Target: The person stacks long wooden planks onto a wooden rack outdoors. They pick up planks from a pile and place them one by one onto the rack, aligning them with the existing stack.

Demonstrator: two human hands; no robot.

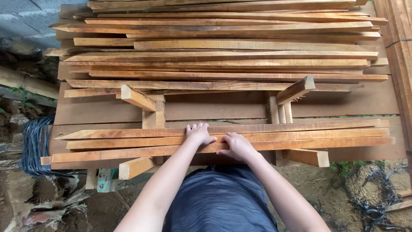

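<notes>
While hands press, slats (300, 135) lie left-right

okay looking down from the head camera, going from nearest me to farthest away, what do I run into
Dark blue shirt → left hand and right hand flat on the three long wooden slats → the two angled support blocks → big stack of wooden slats → grey block wall.

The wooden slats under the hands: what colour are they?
Light orange-brown wooden slats, seen in the head view.
</notes>
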